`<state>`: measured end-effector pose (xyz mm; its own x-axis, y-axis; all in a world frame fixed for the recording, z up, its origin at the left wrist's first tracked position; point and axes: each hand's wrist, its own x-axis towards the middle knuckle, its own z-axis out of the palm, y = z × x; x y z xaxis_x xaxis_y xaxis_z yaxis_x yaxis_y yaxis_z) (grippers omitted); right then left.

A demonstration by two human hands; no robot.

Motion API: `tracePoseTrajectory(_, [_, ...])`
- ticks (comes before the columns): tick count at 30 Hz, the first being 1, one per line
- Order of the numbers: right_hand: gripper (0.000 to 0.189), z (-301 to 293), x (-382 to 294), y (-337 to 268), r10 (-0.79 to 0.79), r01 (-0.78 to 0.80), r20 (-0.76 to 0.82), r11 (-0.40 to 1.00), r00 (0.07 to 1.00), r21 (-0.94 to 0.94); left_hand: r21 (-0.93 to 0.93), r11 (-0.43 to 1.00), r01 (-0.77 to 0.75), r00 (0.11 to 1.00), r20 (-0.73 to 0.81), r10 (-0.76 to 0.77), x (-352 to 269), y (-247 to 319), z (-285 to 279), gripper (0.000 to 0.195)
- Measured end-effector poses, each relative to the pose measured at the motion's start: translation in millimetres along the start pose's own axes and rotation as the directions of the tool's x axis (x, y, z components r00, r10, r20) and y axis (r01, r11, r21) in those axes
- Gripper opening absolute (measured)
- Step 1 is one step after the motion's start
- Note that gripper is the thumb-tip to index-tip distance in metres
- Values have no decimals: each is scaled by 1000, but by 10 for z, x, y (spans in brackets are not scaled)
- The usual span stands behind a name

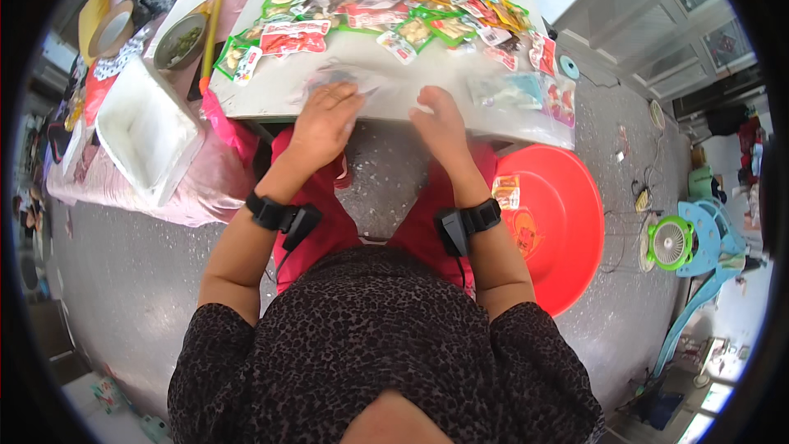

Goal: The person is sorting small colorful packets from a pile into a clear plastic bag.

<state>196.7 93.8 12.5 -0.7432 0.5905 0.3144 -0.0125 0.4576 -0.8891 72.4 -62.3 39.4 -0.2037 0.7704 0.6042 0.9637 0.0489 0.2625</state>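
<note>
My left hand [330, 117] is at the front edge of the white table [413, 71], its fingers curled at a clear plastic bag [345, 76]. The bag is blurred, and its contents cannot be made out. Over the same edge, to the right, my right hand [441, 117] has thumb and fingers apart with nothing seen between them. Several sealed food packets [294, 37] in red, green and yellow are heaped across the far part of the table. Flat clear plastic bags [505, 91] lie right of my right hand, beside a printed packet [560, 102].
A red plastic basin [567, 216] on the floor at right holds a small packet [506, 191]. On the pink cloth [216, 188] at left sit a white foam box [145, 129], a bowl [180, 42] and a tape roll [112, 28]. A green fan [670, 243] stands far right.
</note>
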Motion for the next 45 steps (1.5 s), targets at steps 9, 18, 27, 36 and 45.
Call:
tracePoseTrajectory(9, [20,-363,-112,-1029,-398,525,424,816,813,-242,-490,847,205,934,358,-19,247,555,-764,20])
tracePoseTrajectory(18, [11,-1212,-552,-939,-46,117,297,967,954,-226,-700,334,631,757,649,-71,39,300,-416,30])
tracePoseTrajectory(27, [6,-2462,-1402,250,572,-587,-177,809,801,-42,71,930,362,807,476,-350,-681,-417,-13,25])
tracePoseTrajectory(36, [9,-2362,-2207,2000,680,-725,-305,501,667,-472,374,902,217,912,252,-325,-995,-474,15,18])
tracePoseTrajectory(45, [14,-2762,-2017,2469,575,-769,-555,228,602,-597,414,870,269,886,248,-392,-1017,-467,34,17])
